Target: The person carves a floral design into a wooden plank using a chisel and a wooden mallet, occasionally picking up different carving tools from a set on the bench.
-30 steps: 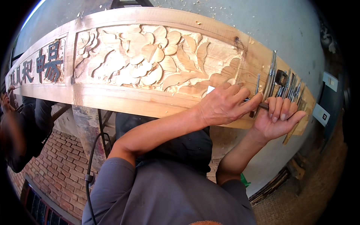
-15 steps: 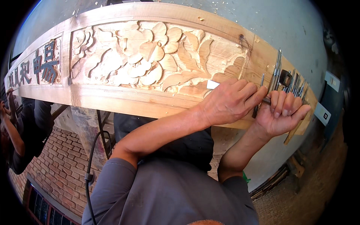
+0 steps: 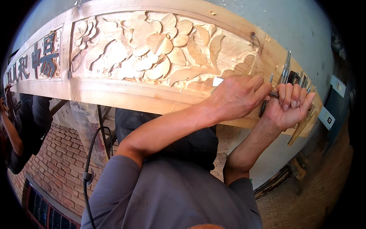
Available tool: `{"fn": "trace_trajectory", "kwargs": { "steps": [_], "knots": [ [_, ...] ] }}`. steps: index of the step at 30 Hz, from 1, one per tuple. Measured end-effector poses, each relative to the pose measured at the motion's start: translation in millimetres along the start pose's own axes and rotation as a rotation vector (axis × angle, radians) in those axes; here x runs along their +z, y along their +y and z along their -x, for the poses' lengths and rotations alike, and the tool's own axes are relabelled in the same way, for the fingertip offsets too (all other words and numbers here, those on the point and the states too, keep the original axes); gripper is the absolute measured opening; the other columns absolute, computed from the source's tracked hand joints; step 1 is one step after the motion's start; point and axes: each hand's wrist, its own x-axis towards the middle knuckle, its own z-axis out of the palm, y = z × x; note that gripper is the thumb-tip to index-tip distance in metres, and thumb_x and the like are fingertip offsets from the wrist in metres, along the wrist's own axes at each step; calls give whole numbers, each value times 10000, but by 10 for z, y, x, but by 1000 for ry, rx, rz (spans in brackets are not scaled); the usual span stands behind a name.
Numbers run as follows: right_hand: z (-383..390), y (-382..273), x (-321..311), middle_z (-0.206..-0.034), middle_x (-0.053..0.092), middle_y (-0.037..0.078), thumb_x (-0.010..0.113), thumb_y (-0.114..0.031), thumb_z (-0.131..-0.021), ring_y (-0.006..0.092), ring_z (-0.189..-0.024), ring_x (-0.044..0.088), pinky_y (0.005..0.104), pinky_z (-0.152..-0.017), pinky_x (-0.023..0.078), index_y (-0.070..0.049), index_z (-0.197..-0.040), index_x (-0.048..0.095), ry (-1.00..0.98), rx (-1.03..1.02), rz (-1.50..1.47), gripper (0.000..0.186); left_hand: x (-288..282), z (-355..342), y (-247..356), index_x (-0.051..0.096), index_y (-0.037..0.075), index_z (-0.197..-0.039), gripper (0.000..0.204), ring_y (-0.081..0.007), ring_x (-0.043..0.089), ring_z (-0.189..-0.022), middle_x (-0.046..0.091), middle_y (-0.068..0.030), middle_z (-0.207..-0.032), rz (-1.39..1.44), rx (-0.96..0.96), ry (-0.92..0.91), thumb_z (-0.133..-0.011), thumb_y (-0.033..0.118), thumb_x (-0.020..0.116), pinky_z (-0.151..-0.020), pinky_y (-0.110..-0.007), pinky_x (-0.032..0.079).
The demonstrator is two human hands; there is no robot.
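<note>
While gripping a chisel-like tool point(image 3: 273, 94) in the closed left hand point(image 3: 242, 95), curling the right hand point(image 3: 286, 104) around its other end, apparently for two-handed control; holding it over the right end of the wooden board point(image 3: 133, 95), beside the floral relief panel point(image 3: 158, 44); showing slim metal carving tools point(image 3: 286, 68) beyond, presumably grouped for reach.

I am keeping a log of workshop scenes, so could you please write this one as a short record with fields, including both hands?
Left hand: knuckles up, closed on a tool
Right hand: palm side up, closed on the same tool's dark handle
Workpiece: long wooden board
Carving: raised flowers and leaves
Far left: dark characters
Right end: slim metal tools
Floor: bricks
Others: one person, left edge
</note>
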Motion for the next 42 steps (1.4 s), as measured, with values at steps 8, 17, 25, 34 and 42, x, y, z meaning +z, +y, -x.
{"fn": "trace_trajectory", "kwargs": {
  "steps": [8,17,25,34,42],
  "knots": [
    [-116,86,35,-593,373,-27,355,-388,-1211,97,-451,251,270,-481,241,-180,-682,391,-23,67,2,569,-16,11,3,641,117,-1105,220,-247,621,-655,536,-61,-834,-14,-57,39,-970,262,737,-539,-386,484],
    [-115,226,198,-575,358,-27,372,-386,-1206,95,-433,227,259,-458,209,-185,-664,387,15,92,27,577,-92,56,23,662,124,-1015,160,-269,593,-618,533,-68,-798,-46,-115,157,-953,247,745,-524,-396,468],
    [-28,-33,87,-572,353,-31,353,-411,-1206,94,-443,229,280,-478,233,-196,-667,371,59,2,38,580,-7,-1,18,677,81,-1239,379,-219,602,-711,532,-46,-865,-32,72,96,-922,271,759,-596,-349,493],
    [-82,-36,59,-579,359,-24,360,-395,-1205,99,-443,242,276,-471,222,-189,-658,370,26,21,17,584,-27,-29,14,641,104,-1357,496,-210,606,-733,539,-39,-892,2,59,25,-925,318,754,-607,-342,500],
    [-155,123,117,-571,376,-22,368,-359,-1203,95,-439,238,268,-462,207,-183,-660,371,33,66,55,571,-31,5,-23,654,109,-1271,405,-228,629,-721,540,-52,-857,-62,-40,45,-965,364,733,-585,-366,515]
  ]
}}
